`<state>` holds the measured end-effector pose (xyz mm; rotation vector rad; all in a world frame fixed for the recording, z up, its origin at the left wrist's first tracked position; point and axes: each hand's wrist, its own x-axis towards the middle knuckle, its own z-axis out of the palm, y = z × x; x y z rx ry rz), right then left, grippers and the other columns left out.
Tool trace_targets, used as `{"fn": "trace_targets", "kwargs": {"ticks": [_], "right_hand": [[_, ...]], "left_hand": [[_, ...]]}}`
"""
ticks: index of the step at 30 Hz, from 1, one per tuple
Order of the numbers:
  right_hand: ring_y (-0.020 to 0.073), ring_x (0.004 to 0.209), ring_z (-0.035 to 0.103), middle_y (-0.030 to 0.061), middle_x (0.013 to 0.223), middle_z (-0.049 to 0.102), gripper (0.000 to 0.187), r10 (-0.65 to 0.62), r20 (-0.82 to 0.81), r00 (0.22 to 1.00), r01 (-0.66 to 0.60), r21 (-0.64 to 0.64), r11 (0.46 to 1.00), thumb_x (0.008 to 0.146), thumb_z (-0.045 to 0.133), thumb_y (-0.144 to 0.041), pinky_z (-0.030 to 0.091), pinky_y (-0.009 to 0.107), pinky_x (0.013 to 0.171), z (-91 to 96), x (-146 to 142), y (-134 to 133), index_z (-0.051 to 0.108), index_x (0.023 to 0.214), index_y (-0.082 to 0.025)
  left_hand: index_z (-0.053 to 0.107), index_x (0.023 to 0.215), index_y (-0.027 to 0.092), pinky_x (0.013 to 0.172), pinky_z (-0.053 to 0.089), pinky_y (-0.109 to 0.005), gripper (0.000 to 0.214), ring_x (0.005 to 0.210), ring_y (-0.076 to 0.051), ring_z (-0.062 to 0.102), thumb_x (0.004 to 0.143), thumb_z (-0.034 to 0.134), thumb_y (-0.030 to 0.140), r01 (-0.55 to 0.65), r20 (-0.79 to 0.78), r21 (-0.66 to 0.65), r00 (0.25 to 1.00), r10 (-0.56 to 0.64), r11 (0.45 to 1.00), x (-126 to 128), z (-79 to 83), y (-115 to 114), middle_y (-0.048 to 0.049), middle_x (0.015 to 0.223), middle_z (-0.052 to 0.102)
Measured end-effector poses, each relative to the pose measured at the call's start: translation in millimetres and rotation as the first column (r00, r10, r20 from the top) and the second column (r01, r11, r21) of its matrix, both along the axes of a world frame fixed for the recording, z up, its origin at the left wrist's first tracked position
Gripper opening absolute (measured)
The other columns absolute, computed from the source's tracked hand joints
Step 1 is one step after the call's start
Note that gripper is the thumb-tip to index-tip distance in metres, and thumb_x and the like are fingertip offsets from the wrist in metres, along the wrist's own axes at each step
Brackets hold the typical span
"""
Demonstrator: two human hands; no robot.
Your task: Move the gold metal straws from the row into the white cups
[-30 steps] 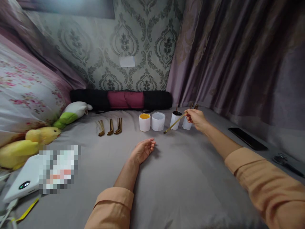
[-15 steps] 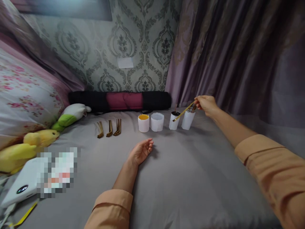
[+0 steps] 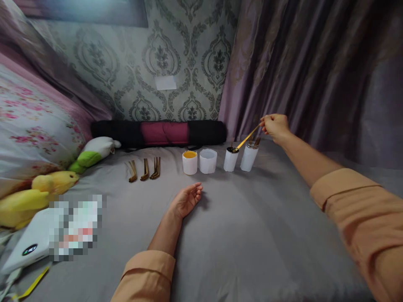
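Out to the right, my right hand (image 3: 275, 126) pinches the upper end of a long, thin gold-coloured strip (image 3: 247, 138). It slants down to the left, its lower end at the dark mouth of a white-wrapped can (image 3: 231, 161). A taller white-wrapped can (image 3: 249, 158) holding thin upright pieces stands tilted just right of it. My left hand (image 3: 188, 199) lies on the grey sheet, fingers loosely curled and holding nothing. Beyond it stand a white cup with a yellow inside (image 3: 189, 165) and a plain white cup (image 3: 208, 162).
Several bent gold-coloured pieces (image 3: 145, 170) lie in three groups on the sheet (image 3: 239, 243). A black and maroon roll (image 3: 163, 133) lies along the wall. Plush toys (image 3: 56, 181) and a white power bank (image 3: 34, 239) are at left. A purple curtain (image 3: 302, 75) hangs at right.
My right hand has risen slightly, and the strip's lower end has shifted from in front of the shorter can's side up to its mouth. My left hand stays in place.
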<state>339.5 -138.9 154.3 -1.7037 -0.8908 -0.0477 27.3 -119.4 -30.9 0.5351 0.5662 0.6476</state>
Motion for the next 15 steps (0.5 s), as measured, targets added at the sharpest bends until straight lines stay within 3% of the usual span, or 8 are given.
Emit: {"fn": "trace_targets", "kwargs": {"ticks": [6,15], "right_hand": [[0.0068,0.044,0.048,0.0050,0.068,0.060,0.026,-0.047,0.156,0.987,0.052,-0.023,0.998,0.085,0.037,-0.026,0.041,0.021,0.044,0.4,4,11,0.060,0.083,-0.012],[0.0075,0.046,0.051,0.0053,0.069,0.063,0.026,0.026,0.294,0.955,0.014,-0.133,0.991,0.084,0.040,-0.027,0.044,0.022,0.047,-8.0,7,26,0.060,0.083,-0.012]], "left_hand": [[0.054,0.089,0.007,0.049,0.044,-0.015,0.013,0.056,-0.006,0.053,0.078,0.048,0.007,-0.004,-0.001,-0.005,1.000,0.004,1.000,0,0.1,-1,-0.0051,0.072,0.057],[0.055,0.088,0.008,0.049,0.044,-0.015,0.011,0.055,-0.005,0.053,0.079,0.049,0.009,-0.002,-0.008,-0.004,1.000,0.002,1.000,0,-1.2,1,-0.0046,0.072,0.057]]}}
